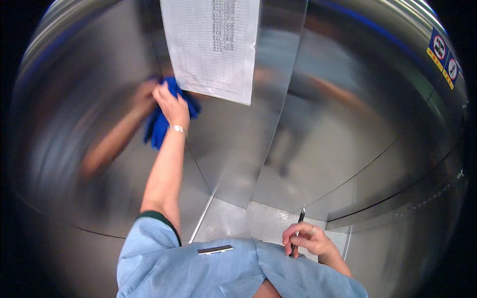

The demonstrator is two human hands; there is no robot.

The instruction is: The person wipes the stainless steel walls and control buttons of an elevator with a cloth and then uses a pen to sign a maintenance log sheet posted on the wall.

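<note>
My left hand point(172, 104) grips a blue cloth point(160, 126) and presses it against the brushed metal wall panel point(123, 130), just left of the lower corner of a printed paper sheet point(216, 74). The cloth hangs below and beside my fingers. A blurred reflection of the arm shows in the metal to the left. Low on the right, near my chest, my right hand point(305, 238) holds a dark pen point(301, 216) with its silvery tip pointing up.
Metal walls with seams curve round on both sides. Blue and yellow warning stickers point(439, 48) are on the wall at the upper right. Below lies a pale floor point(227, 219), with a metal edge strip point(202, 219) along its left side.
</note>
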